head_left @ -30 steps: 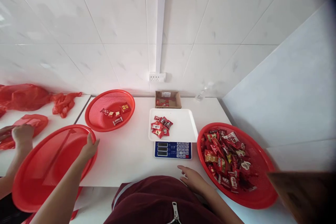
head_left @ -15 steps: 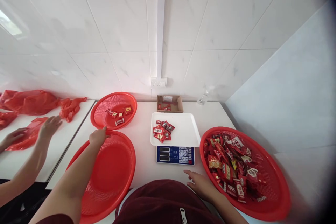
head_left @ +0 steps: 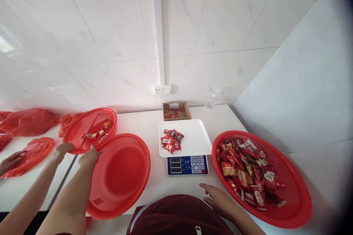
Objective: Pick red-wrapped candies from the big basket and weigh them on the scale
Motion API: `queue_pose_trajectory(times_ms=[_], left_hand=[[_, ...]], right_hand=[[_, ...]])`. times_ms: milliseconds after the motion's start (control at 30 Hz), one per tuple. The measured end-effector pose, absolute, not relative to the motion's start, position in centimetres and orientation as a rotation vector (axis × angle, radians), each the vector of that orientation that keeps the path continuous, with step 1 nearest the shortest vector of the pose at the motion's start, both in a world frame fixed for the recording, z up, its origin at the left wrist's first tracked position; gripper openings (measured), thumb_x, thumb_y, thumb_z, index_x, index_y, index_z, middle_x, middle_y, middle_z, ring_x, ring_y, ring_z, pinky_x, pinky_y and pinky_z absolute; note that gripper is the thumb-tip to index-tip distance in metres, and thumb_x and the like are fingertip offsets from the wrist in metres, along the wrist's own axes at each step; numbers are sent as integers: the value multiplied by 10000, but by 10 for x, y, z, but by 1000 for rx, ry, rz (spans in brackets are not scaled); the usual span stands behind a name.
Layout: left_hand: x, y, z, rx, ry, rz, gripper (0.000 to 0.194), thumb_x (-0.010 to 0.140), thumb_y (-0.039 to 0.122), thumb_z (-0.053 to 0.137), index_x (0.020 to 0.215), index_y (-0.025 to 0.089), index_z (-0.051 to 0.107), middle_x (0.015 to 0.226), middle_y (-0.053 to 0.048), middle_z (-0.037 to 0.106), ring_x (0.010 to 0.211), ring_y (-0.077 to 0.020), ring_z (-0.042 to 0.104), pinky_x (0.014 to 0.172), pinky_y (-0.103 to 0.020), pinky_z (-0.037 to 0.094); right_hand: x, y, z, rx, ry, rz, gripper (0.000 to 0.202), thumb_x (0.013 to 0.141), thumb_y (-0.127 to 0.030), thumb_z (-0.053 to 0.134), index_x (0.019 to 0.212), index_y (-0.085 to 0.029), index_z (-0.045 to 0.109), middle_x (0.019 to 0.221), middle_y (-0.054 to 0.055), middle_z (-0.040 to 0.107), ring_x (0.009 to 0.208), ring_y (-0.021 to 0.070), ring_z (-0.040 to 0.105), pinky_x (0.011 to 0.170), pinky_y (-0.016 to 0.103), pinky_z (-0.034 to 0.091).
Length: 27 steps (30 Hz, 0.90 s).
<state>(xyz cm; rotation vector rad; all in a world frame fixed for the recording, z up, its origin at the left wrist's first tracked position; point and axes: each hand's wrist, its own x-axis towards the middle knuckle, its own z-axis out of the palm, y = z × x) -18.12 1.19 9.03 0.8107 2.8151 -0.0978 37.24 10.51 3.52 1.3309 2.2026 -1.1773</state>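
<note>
My left hand (head_left: 88, 155) is closed on the near rim of a red plastic basket (head_left: 69, 132), which holds several small snack packets (head_left: 97, 134). A co-worker's hand (head_left: 64, 149) is at the same rim, further left. Below my wrist stands a second red basket (head_left: 125, 176) with nothing inside. My right hand (head_left: 219, 199) rests open, fingers apart, between the scale and a large red basket (head_left: 298, 194) full of snack packets (head_left: 249, 172). On the white tray (head_left: 193, 137) of the blue digital scale (head_left: 187, 165) lies a small heap of red packets (head_left: 172, 140).
A small cardboard box (head_left: 176, 111) with red packets stands behind the tray. To its right, a clear plastic bottle (head_left: 211, 102) lies near the wall. Red plastic bags (head_left: 30, 121) lie on the adjoining table at left, where the co-worker's other hand (head_left: 12, 162) touches one.
The basket with few packets has moved left, across the gap toward the neighbouring table, with my left hand on it. The co-worker's hand has come from the bags to its rim.
</note>
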Motion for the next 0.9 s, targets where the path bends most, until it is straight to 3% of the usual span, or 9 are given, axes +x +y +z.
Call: queue_pose_trajectory(times_ms=[67, 167, 267, 367, 500, 567, 667, 733, 900], left_hand=[[-181, 7, 86, 707, 2816, -161, 728, 873, 452, 436, 1406, -13, 266, 1016, -286, 664, 970, -404, 636, 732, -490, 477], [-172, -1, 79, 696, 2798, -178, 762, 908, 420, 336, 1462, -3, 29, 1038, -270, 668, 989, -370, 646, 777, -467, 477], [-156, -8, 75, 722, 2771, -184, 724, 923, 353, 287, 1460, 0, -45, 994, -252, 684, 943, -348, 668, 778, -448, 485], [-136, -11, 81, 733, 2708, -233, 678, 919, 323, 293, 1465, 13, 36, 987, -246, 686, 921, -342, 671, 764, -443, 491], [-97, -2, 98, 885, 2545, -342, 532, 901, 330, 360, 1375, 89, 381, 1140, -224, 640, 1047, -353, 613, 824, -462, 470], [-68, 13, 102, 1000, 2505, -272, 478, 914, 372, 333, 1329, 167, 453, 1208, -170, 618, 1092, -325, 590, 837, -438, 471], [-14, 49, 96, 1386, 2358, 79, 477, 919, 442, 329, 1317, 225, 477, 1361, -121, 509, 1230, -296, 485, 895, -410, 459], [21, 80, 83, 1677, 2208, 226, 509, 902, 417, 412, 1369, 215, 424, 1416, -121, 448, 1331, -272, 365, 1024, -401, 371], [74, 145, 48, 1938, 1955, 198, 831, 782, 521, 600, 1472, 243, 230, 1555, -138, 166, 1423, -345, 115, 1121, -510, 175]], right_hand=[[372, 104, 34, 1327, 2197, -1169, 601, 759, -222, 452, 1356, -163, 478, 1231, 129, 619, 1111, 231, 576, 967, 324, 400], [369, 104, 32, 1302, 2195, -1151, 611, 761, -230, 447, 1368, -164, 462, 1281, 129, 588, 1123, 221, 570, 980, 319, 394], [367, 104, 30, 1288, 2196, -1145, 622, 760, -227, 449, 1378, -157, 448, 1327, 129, 554, 1137, 213, 565, 993, 308, 384], [367, 103, 28, 1286, 2212, -1157, 620, 753, -222, 452, 1370, -161, 459, 1329, 121, 554, 1139, 215, 565, 987, 302, 387], [369, 105, 22, 1366, 2290, -1234, 545, 771, -249, 435, 1300, -169, 537, 1163, 115, 657, 1027, 229, 619, 905, 326, 443], [370, 109, 19, 1463, 2379, -1303, 471, 821, -307, 387, 1223, -173, 592, 1076, 108, 686, 980, 234, 629, 883, 354, 460], [372, 119, 17, 1696, 2605, -1287, 449, 870, -383, 318, 1141, -187, 618, 1102, 114, 669, 1015, 239, 606, 913, 387, 458], [375, 126, 13, 1842, 2766, -1114, 441, 871, -392, 327, 1141, -181, 605, 1144, 131, 640, 1073, 248, 571, 962, 411, 431], [387, 133, -8, 1953, 2929, -668, 414, 847, -379, 384, 1151, -182, 585, 1210, 147, 577, 1150, 280, 510, 996, 470, 397]])
